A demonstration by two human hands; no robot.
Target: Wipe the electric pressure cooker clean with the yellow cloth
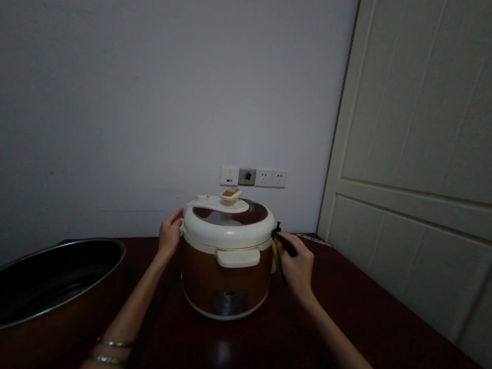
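Note:
An electric pressure cooker (225, 280) with a brown body and a cream lid stands upright on the dark red table, its lid on. My left hand (170, 232) grips the cooker's left side at the lid's edge, and part of its fingers is hidden behind the rim. On the opposite side, my right hand (297, 265) is closed around pliers (287, 245) with black and yellow handles. The pliers' head lies against the cooker's right side, near the lid rim; its exact contact is too dark to make out.
A large dark pan (41, 314) with a metal rim lies at the left front. Wall sockets (270, 178) sit behind the cooker. A pale panelled door (432, 175) borders the table's right side. Behind my right hand lies a thin patterned strip (314, 239).

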